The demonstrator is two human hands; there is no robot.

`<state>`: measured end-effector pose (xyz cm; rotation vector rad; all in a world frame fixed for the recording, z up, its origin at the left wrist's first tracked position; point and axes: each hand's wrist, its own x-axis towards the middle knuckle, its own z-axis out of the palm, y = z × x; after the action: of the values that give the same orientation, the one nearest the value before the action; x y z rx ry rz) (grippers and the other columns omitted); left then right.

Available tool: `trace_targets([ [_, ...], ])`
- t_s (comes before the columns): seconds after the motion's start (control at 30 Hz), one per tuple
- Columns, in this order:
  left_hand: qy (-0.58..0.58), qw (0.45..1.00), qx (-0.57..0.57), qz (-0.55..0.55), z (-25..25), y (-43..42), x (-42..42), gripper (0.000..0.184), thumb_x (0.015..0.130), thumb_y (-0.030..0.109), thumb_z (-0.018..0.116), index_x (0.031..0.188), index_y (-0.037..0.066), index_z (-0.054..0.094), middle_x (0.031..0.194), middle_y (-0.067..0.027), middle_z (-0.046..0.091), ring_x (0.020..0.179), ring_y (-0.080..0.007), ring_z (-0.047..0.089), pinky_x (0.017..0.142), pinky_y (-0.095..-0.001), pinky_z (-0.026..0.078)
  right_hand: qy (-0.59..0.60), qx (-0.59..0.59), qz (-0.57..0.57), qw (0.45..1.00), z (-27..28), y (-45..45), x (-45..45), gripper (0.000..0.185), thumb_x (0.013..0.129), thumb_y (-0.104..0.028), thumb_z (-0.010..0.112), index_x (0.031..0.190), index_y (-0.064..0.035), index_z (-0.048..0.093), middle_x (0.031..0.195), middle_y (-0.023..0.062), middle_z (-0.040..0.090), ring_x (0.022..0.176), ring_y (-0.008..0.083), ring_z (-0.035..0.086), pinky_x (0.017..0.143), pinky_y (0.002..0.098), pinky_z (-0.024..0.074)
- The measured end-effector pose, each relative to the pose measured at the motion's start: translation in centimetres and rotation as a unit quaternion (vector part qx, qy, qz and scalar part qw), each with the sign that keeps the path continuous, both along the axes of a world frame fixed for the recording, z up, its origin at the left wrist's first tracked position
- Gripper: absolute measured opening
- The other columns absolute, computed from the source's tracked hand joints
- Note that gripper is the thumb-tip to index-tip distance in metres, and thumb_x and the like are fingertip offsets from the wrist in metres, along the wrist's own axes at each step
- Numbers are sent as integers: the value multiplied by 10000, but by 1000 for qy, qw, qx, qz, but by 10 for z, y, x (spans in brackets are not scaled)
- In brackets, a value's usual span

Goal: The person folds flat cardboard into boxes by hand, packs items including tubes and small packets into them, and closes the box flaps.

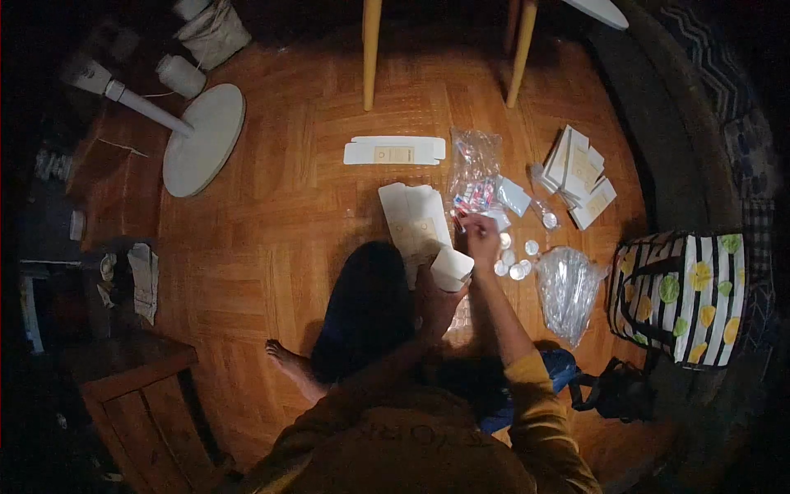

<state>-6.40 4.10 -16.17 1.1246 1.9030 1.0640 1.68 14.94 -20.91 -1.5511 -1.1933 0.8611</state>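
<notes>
My left hand (438,303) is wrapped round a small white box (452,268) above my lap. My right hand (481,239) reaches forward beside it, at the near edge of a clear plastic bag (476,160) with small red, blue and white items; its fingertips are dark and blurred, so what they hold is unclear. White flattened cartons (411,216) lie just ahead of my left hand. Several round silvery discs (516,270) are on the floor to the right of my right hand. A pale blue-white packet (513,197) lies against the bag.
Another flat carton (395,151) lies farther ahead. Stacked cartons (578,173), a clear plastic bundle (569,293) and a striped bag (681,298) are on the right. A round white stand base (204,140) is at left, a wooden stool (136,362) near left, and table legs (371,58) ahead.
</notes>
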Motion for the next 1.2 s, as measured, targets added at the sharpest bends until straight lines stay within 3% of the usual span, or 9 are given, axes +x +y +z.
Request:
trace_targets([
  [0.17,46,999,-17,12,7,5,-9,718,583,227,801,1146,26,404,1036,-181,503,977,-336,510,821,-435,423,-319,61,157,933,-57,11,7,216,826,-200,572,948,-23,600,917,189,588,839,368,559,749,386,453],
  [0.23,51,998,-13,16,1,8,-10,725,573,239,802,1144,30,409,1043,-179,493,982,-343,497,831,-445,410,-225,-43,92,969,-44,4,19,232,845,-221,566,952,-20,605,867,163,624,757,326,592,705,376,465],
  [0.3,33,999,-4,11,-15,14,-8,721,572,243,802,1144,34,416,1041,-177,488,980,-347,491,834,-452,403,181,-45,47,981,-14,1,29,226,858,-216,596,950,-10,609,818,45,640,678,98,554,619,266,455],
  [0.47,48,998,34,-34,-35,17,13,708,575,235,796,1145,35,428,1029,-177,488,971,-350,490,821,-451,403,-232,43,277,931,122,-37,66,119,775,-75,649,890,-46,641,803,68,614,662,199,593,607,269,474],
  [0.67,-51,992,82,-87,-25,11,20,681,570,171,789,1134,30,434,1013,-180,490,920,-354,496,779,-455,400,-237,52,381,892,119,-42,55,115,792,-95,619,898,-67,655,882,95,611,767,242,609,698,311,477],
  [0.77,-11,999,13,-37,-25,5,12,682,567,186,795,1124,32,433,1009,-182,499,935,-356,501,784,-459,406,11,-50,172,984,70,-18,63,142,810,-162,609,890,-54,654,892,107,627,839,246,594,720,318,461],
  [0.93,2,999,17,-33,-1,10,6,711,563,214,810,1125,23,418,1019,-188,514,952,-350,521,801,-445,428,-452,-82,-35,888,-30,34,68,396,641,-289,747,957,-77,635,974,113,614,966,335,535,793,448,414],
  [1.13,37,998,23,-43,-13,8,3,691,547,217,807,1095,30,429,992,-195,508,925,-378,505,781,-461,411,-376,-258,28,890,-29,31,91,410,630,-286,770,941,-52,642,988,143,619,1003,276,535,833,431,410],
  [1.2,48,998,16,-49,-12,8,3,701,543,214,806,1104,32,426,988,-197,509,919,-380,505,783,-460,411,47,-124,11,991,13,11,91,237,709,-232,721,874,-71,665,901,86,647,954,248,550,833,389,397],
])
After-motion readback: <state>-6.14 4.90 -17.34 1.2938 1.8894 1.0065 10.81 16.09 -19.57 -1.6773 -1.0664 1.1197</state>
